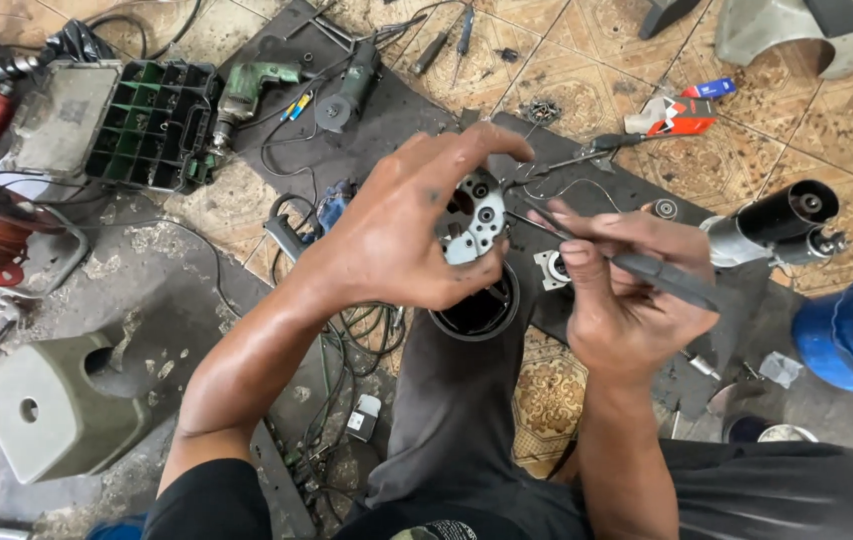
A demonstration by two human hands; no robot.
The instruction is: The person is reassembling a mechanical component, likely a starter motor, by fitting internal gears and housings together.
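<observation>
Your left grip (396,235) pinches the round metal plate (474,222) so it stays put over the black can (478,312). Your right grip (621,295) squeezes a thin tool (651,270), its tip poking the plate.

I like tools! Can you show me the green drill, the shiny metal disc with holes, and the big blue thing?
green drill (251,85), head view, its body.
metal disc with holes (476,225), head view, its face.
blue container (846,335), head view, its side wall.

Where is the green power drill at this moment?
In the head view the green power drill lies on the floor at upper left, between the open green compartment case and the grey angle grinder, beyond the left hand.
</observation>
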